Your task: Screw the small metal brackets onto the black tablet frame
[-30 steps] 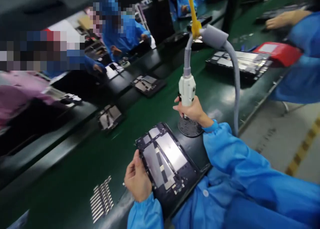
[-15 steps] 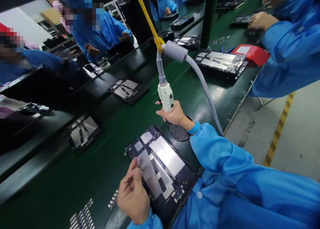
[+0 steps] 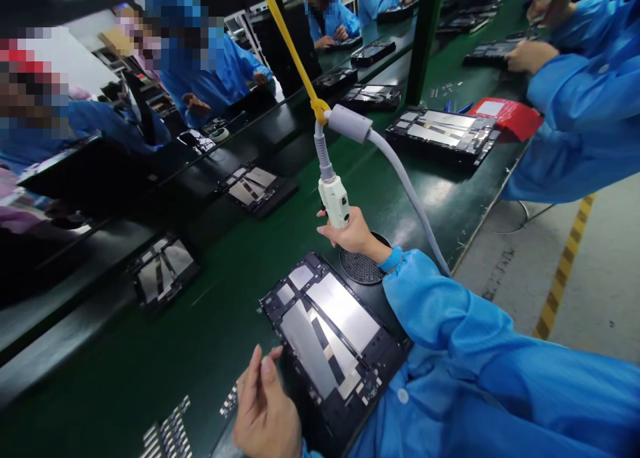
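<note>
An opened tablet lies tilted in front of me, its silver battery panels and black inner frame showing. My right hand is closed around the lower part of a white hand tool on a thick grey hose. The tool is held upright beyond the tablet's far edge, and its lower end is hidden in my fingers. To the left of the tablet, my left hand is raised with fingers loosely bent and partly apart. I see nothing in it, and it looks clear of the tablet.
A yellow strap suspends the grey hose. A round black mesh pad lies under my right wrist. Strips of small parts sit at lower left. Other opened tablets and a red pouch lie around; co-workers sit along the benches.
My left hand has drawn away from the tablet's left edge, down and outward. The right hand keeps its hold on the white tool. The whole view has shifted slightly.
</note>
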Available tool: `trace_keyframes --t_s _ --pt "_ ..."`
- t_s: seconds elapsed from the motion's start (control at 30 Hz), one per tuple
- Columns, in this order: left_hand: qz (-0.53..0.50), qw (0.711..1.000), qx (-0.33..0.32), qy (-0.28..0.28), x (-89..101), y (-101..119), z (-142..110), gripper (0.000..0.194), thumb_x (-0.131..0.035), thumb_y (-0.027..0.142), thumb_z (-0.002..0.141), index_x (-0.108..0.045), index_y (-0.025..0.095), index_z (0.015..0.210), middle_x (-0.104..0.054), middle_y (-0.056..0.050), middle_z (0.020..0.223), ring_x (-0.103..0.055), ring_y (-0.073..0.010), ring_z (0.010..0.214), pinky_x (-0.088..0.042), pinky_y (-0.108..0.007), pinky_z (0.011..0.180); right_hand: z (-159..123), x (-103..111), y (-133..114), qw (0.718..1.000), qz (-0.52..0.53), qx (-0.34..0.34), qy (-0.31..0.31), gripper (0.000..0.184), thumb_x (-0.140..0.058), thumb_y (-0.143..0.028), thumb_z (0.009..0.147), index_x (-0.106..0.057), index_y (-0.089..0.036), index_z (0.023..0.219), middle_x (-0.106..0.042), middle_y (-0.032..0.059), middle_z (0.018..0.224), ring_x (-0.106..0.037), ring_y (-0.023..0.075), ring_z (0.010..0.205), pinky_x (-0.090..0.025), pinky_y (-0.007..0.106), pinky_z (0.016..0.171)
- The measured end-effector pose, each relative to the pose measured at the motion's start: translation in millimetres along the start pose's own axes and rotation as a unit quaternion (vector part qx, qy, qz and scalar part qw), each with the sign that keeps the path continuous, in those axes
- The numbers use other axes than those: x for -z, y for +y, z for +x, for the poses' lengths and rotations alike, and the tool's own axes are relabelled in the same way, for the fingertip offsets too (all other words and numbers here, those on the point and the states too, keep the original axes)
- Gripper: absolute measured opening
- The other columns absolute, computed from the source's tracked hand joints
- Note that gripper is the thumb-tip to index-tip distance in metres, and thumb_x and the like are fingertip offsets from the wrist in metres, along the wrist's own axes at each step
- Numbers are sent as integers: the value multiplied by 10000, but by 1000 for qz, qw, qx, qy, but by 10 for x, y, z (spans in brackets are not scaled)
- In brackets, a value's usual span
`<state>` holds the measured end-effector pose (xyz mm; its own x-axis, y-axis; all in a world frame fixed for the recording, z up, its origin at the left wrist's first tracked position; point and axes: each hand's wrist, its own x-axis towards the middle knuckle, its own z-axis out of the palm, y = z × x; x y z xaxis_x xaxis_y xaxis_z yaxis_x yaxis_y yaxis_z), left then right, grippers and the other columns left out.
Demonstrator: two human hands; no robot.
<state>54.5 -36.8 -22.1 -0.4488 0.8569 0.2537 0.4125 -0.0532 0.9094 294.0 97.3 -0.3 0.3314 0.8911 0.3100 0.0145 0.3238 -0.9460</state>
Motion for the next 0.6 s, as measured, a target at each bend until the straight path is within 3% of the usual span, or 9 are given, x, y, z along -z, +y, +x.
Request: trace_keyframes --t_s 0.07,0.2,0.3,0.4,0.5,0.6 --pt "14 1000 -2 7 66 -28 69 437 -684 448 774 -680 176 1116 -704 -47 875 -655 -156 851 -514 -312 931 7 -4 9 1000 -7 -1 -4 188 -682 -275 667 -602 -160 794 -509 -28 444 -585 173 536 -470 281 487" --pt "5 995 92 27 179 -161 212 467 -804 414 620 -704 150 991 -715 -52 794 -688 -169 752 -572 -274 759 -27 9 -32 1000 -20 -3 0 205 -697 -278 667 -595 -154 795 -512 -47 449 -511 125 438 -462 278 485" --pt "-28 991 123 -43 255 -280 311 389 -810 413 583 -706 116 811 -708 -74 724 -685 -182 644 -576 -280 658 -73 49 -126 998 -28 35 37 228 -714 -257 672 -624 -137 844 -534 -46 476 -484 106 410 -463 280 491" --pt "-38 981 127 -140 287 -300 380 367 -778 427 614 -718 116 800 -700 -78 678 -682 -192 633 -570 -300 645 -96 91 -221 995 -11 76 59 271 -720 -247 700 -630 -152 938 -537 -52 477 -481 108 399 -461 284 482" --pt "-40 970 125 -206 234 -202 412 332 -753 402 637 -726 123 816 -698 -69 677 -673 -176 639 -557 -299 678 -137 88 -294 996 15 75 36 310 -740 -272 706 -622 -186 979 -533 -57 474 -477 116 380 -440 286 438" --pt "-42 962 131 -235 121 -92 436 297 -742 366 623 -716 129 800 -689 -50 658 -646 -159 590 -536 -282 634 -239 29 -377 996 46 75 -5 316 -747 -288 717 -621 -208 996 -537 -53 479 -484 125 382 -444 296 431"
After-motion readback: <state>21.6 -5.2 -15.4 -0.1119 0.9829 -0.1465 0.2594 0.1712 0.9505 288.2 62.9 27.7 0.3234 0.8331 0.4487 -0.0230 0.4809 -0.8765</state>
